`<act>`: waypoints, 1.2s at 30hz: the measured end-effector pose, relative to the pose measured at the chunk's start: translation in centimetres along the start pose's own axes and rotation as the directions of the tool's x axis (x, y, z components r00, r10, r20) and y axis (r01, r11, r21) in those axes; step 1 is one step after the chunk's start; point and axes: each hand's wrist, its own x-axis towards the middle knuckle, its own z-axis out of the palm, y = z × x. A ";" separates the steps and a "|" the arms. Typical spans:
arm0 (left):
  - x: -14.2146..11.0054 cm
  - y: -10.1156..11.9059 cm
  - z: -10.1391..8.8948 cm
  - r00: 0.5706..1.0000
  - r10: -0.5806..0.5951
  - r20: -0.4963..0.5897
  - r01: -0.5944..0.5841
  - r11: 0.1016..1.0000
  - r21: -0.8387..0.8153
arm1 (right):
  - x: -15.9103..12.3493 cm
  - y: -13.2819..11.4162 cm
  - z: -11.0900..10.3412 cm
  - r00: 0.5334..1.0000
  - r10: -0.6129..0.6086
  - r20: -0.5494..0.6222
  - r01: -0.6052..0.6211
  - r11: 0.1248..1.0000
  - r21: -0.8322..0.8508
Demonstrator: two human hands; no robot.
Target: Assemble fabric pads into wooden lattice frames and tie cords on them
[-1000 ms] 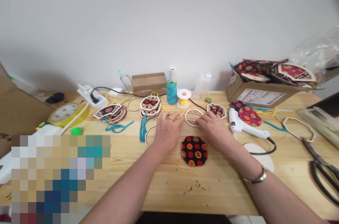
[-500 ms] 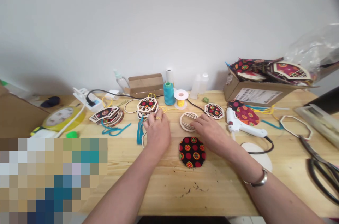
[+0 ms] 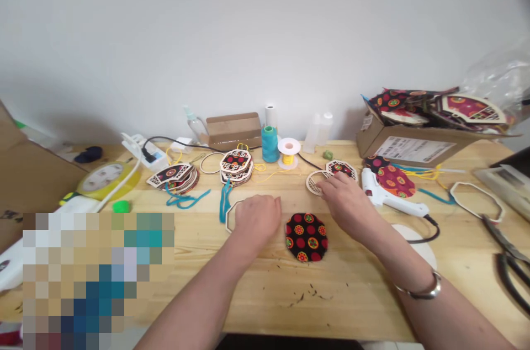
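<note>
My right hand (image 3: 345,203) has its fingertips closed on the near right edge of a round wooden lattice piece (image 3: 313,184), which lies beside an octagonal lattice piece with patterned fabric (image 3: 344,169). My left hand (image 3: 257,220) is curled low over the table, its fingertips turned away; whatever it may hold is hidden. Partly covered by that hand is a thin octagonal wooden frame (image 3: 228,218). Between my hands lies a dark octagonal fabric piece (image 3: 306,237) with red and orange flower prints. Beyond my left hand sits a stack of octagonal lattice pieces (image 3: 236,166) with a blue tassel (image 3: 224,203).
A white glue gun (image 3: 395,201) and scissors (image 3: 509,253) lie to the right. Behind stand a teal thread cone (image 3: 270,146), a yellow thread spool (image 3: 289,155) and a cardboard box (image 3: 406,143). Fan-shaped pieces (image 3: 174,175) and yellow tape (image 3: 110,180) are left.
My left hand has drawn back toward me from the octagonal stack, and its fingers have curled. My right hand has shifted the round lattice piece rightward. The view has turned slightly left.
</note>
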 end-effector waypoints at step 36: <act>1.4 -0.3 0.0 0.993 0.001 0.118 0.116 0.141 -0.983 | 0.1 -3.0 -1.2 0.932 -0.251 -0.263 0.343 0.845 0.409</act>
